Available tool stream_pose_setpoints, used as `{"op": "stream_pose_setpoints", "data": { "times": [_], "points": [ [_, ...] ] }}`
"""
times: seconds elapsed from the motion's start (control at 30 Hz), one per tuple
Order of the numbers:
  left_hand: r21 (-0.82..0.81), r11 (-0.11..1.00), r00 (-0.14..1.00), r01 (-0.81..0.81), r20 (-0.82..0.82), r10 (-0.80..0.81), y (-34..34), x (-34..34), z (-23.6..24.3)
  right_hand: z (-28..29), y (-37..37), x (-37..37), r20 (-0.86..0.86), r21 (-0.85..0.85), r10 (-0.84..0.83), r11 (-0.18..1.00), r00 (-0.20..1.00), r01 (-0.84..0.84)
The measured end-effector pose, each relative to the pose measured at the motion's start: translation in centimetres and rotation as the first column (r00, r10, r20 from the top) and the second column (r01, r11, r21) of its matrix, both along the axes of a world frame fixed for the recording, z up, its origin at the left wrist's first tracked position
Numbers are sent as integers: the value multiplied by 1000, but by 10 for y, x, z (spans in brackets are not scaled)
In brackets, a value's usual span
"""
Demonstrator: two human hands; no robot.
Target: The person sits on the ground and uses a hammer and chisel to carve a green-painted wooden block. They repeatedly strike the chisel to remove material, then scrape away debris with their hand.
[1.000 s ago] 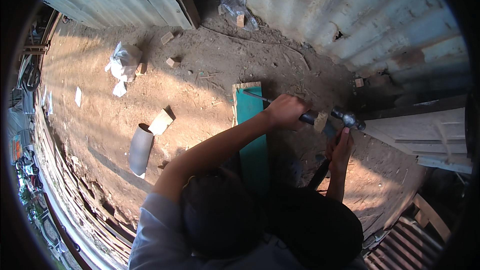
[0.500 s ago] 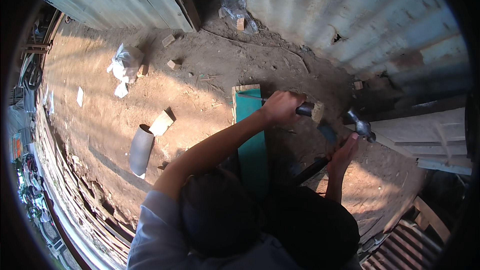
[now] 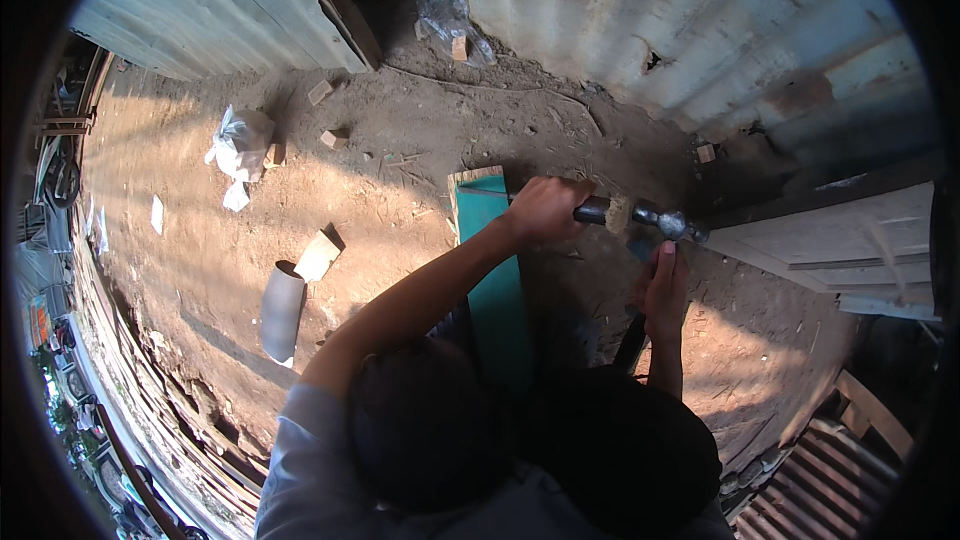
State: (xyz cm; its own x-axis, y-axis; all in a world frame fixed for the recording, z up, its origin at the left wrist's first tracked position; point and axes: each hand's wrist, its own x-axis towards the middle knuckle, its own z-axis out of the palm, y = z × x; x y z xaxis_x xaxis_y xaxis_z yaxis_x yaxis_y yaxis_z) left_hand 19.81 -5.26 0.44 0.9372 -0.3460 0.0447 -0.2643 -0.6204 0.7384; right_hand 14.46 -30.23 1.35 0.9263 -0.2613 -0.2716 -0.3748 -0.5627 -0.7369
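A green-faced board (image 3: 488, 290) with bare wood along its far end and left edge lies in front of me. My left hand (image 3: 545, 210) is closed round a thin-bladed tool, possibly a chisel, whose blade reaches left across the board's far end. Its dark handle (image 3: 592, 210) sticks out to the right and ends in a rough tan butt (image 3: 619, 213). My right hand (image 3: 663, 290) grips a hammer (image 3: 672, 225), thumb up near its metal head. The head is at the butt; whether they touch I cannot tell.
A dark curved piece (image 3: 283, 312) and a wood block (image 3: 318, 256) lie on the dirt at left. Beyond are a white plastic bag (image 3: 240, 145) and small wood offcuts (image 3: 334, 139). Corrugated metal sheets (image 3: 680, 20) stand behind. A pale panel (image 3: 840, 240) is at right.
The hammer has swung left, from apart to right up at the tool's butt, with my right hand following. My left hand keeps its hold on the board's far end. The view has shifted slightly.
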Motion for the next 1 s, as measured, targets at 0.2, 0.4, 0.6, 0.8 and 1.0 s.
{"op": "stream_pose_setpoints", "data": {
  "times": [0.2, 0.4, 0.6, 0.8, 1.0],
  "points": [
    [19, 999, 999, -35, -5, 35, 4, 5, -1, 76, 38, 19, 49, 648, -613, 620, 789, 442],
    [28, 999, 999, 21, -32, -20, 2, 3, -4, -1, 15, 16, 329, -92, 177, 984, 927, -156],
    [162, 946, 944, 283, -221, -245, -5, 10, -6, -10, 5, 1, 132, -163, 185, 973, 974, -163],
    [176, 906, 905, 386, -265, -334, -9, -8, -14, 13, 16, -1, -56, 276, -76, 957, 996, 88],
    [257, 891, 921, 375, -211, -327, -1, 4, -7, 33, 14, 1, -126, 399, -145, 898, 981, 184]
  ]
}}
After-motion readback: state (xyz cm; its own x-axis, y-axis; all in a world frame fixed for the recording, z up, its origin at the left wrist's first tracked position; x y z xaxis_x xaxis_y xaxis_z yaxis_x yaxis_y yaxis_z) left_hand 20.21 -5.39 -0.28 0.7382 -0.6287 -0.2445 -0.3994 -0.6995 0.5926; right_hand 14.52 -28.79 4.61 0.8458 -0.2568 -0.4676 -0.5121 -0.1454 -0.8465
